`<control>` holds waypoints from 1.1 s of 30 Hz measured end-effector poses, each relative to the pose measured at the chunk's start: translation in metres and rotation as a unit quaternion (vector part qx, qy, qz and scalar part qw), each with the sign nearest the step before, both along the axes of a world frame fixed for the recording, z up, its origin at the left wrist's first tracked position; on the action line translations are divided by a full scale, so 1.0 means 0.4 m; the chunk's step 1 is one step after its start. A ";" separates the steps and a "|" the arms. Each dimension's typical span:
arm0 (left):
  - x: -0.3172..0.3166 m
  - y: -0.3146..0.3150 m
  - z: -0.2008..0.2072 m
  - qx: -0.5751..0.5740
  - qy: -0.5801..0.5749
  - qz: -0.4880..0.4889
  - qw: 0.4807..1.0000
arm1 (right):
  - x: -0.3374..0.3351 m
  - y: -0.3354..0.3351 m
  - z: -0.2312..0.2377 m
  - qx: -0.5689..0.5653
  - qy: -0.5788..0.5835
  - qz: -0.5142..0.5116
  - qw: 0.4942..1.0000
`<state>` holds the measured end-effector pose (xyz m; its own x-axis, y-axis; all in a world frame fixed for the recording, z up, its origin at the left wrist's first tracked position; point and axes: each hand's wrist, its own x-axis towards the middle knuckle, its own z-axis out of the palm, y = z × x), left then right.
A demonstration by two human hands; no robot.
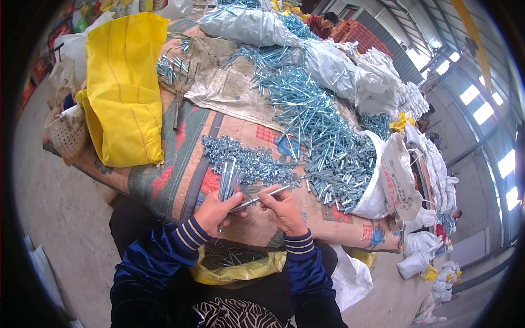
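Note:
My left hand [217,212] is closed around a small bundle of thin silver bolts [228,179] standing upright. Between my hands lies one more metal bolt [250,203], slanting up to the right, with my right hand [285,212] pinching it. Its lower end is by my left fingers. Just beyond my hands spreads a heap of small metal nuts [240,158] on the patterned quilt. To the right of them lies a pile of short metal sleeves [342,169], and behind that a long heap of bluish-silver bolts [298,98].
A yellow woven bag [126,87] stands at the left edge. On my lap side sits an open yellow sack [240,272] with metal pieces inside. White sacks [333,65] line the back right. A metal rod or tube [178,111] lies on the quilt [183,158]. Another person [320,24] is far behind.

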<state>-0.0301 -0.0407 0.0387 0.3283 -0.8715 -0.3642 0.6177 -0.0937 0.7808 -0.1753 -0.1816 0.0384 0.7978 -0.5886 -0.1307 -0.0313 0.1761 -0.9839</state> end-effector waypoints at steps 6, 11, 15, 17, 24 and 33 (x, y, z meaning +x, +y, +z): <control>0.030 0.006 -0.018 0.028 -0.046 -0.151 0.987 | -0.025 -0.026 0.018 -0.040 -0.052 -0.014 0.998; 0.022 -0.001 -0.022 -0.004 -0.010 -0.136 0.991 | -0.006 0.002 0.045 -0.054 -0.078 -0.070 0.993; 0.007 0.002 -0.009 -0.014 -0.091 -0.090 0.992 | -0.019 -0.019 0.030 -0.084 -0.038 -0.059 0.994; -0.008 0.007 -0.010 -0.044 -0.096 -0.054 0.993 | -0.030 -0.018 0.055 -0.106 0.098 -0.069 0.987; -0.023 0.019 -0.036 -0.097 -0.067 -0.021 0.993 | -0.030 -0.013 0.014 -0.126 -0.004 -0.082 0.989; -0.001 -0.004 -0.005 -0.078 -0.105 -0.029 0.991 | -0.015 -0.039 0.046 -0.088 -0.017 -0.061 0.994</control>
<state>-0.0304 -0.0422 0.0365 0.3297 -0.9317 -0.1523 0.4377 0.0079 0.8991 -0.1812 -0.1973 0.0568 0.7219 -0.6920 0.0094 0.0143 0.0014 -0.9999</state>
